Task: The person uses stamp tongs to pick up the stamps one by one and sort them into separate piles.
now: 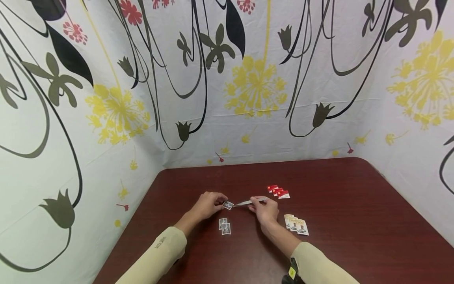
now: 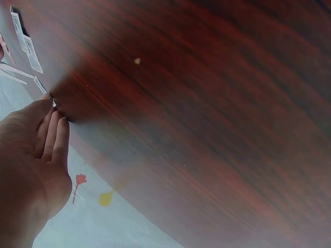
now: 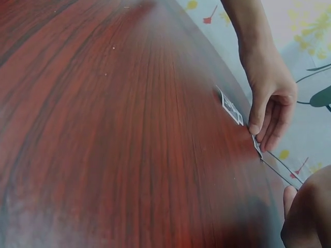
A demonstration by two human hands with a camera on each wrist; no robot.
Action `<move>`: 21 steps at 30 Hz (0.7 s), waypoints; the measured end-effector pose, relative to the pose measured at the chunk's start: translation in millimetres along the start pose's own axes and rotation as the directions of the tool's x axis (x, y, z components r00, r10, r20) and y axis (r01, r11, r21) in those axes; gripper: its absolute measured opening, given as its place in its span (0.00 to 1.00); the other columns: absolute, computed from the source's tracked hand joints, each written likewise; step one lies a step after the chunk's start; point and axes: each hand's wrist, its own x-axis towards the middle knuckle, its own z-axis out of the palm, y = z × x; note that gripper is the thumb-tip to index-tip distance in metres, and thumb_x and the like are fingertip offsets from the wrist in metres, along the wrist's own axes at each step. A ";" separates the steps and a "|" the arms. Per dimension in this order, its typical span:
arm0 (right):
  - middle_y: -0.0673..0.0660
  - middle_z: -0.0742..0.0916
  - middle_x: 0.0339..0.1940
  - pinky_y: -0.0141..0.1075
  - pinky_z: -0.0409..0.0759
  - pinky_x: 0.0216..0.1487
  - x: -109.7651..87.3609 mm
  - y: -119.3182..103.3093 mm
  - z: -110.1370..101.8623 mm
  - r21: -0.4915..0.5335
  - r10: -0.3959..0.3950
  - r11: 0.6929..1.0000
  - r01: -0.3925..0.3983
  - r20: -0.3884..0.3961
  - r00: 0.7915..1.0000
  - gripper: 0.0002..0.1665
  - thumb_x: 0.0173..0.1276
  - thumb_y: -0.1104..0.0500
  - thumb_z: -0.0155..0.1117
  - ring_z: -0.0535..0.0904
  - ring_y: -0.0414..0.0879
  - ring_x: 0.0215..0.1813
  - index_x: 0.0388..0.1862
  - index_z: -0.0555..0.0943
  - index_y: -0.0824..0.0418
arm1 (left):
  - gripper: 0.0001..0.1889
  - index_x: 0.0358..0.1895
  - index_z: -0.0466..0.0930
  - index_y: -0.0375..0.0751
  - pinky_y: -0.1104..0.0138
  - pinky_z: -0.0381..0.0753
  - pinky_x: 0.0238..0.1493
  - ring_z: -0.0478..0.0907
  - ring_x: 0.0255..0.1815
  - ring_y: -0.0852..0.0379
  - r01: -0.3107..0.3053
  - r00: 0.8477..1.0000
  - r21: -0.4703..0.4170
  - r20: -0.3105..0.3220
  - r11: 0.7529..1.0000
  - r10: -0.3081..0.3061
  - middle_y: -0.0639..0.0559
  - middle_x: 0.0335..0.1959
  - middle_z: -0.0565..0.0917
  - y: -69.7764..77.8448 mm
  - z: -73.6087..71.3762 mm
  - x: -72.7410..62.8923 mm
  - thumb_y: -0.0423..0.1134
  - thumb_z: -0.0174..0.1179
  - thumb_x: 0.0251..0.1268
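Note:
Between its thumb and fingers my left hand (image 1: 209, 204) pinches a small grey stamp (image 1: 228, 205) with a white border, by its left side. My right hand (image 1: 265, 209) holds silver tweezers (image 1: 244, 202), which point left with their tips at the stamp's right corner. In the right wrist view, the two arms of the tweezers (image 3: 279, 163) reach the stamp (image 3: 257, 147) below my left fingertips. Nearer me lie two more grey stamps (image 1: 226, 228), one overlapping the other. Part of my right hand (image 3: 310, 212) is cut off at that view's edge.
Several red-and-white stamps (image 1: 278, 192) lie in an overlapping row beyond my right hand. Right of my right forearm is an overlapping row of cream stamps (image 1: 296, 225). The dark red wooden table (image 1: 340, 205) is bordered by a white patterned cloth (image 1: 220, 98).

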 end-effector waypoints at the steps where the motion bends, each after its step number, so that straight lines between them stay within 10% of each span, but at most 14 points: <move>1: 0.71 0.91 0.41 0.38 0.89 0.39 -0.1 0.0 1.0 -0.001 -0.002 1.000 0.002 0.001 1.000 0.11 0.73 0.69 0.71 0.92 0.49 0.31 0.46 0.86 0.79 | 0.13 0.55 0.90 0.43 0.58 0.85 0.55 0.88 0.51 0.55 0.000 1.000 -0.001 -0.001 1.000 0.000 0.52 0.48 0.91 -0.1 0.1 0.2 0.32 0.73 0.69; 21: 0.70 0.91 0.36 0.38 0.89 0.36 8.7 3.7 9.2 -0.088 -0.059 0.994 0.058 -0.015 0.998 0.08 0.72 0.71 0.71 0.91 0.47 0.29 0.44 0.87 0.78 | 0.13 0.54 0.90 0.44 0.60 0.85 0.54 0.88 0.50 0.57 0.016 1.000 0.007 0.021 1.000 -0.016 0.52 0.48 0.91 0.4 -1.4 1.2 0.33 0.73 0.69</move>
